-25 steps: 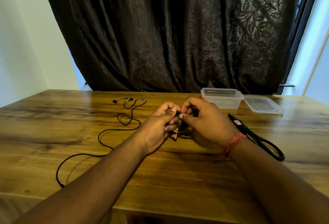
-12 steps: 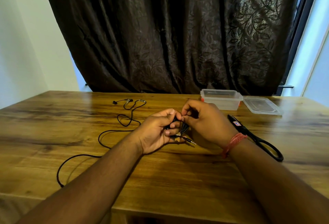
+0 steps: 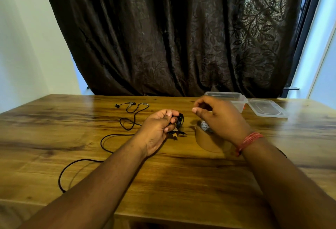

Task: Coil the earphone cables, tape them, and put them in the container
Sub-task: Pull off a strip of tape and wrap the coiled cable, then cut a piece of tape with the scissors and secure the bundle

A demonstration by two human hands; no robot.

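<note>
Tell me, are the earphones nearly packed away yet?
Not yet. One black earphone cable is coiled into a small bundle, and the left hand holds it in its grip. The right hand hovers above the brown roll of tape, holding nothing. A second black earphone cable lies loose on the wooden table. The clear plastic container sits open, lid beside it; nothing shows inside.

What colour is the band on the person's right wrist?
Red, a thread band, seen in the head view.
</note>
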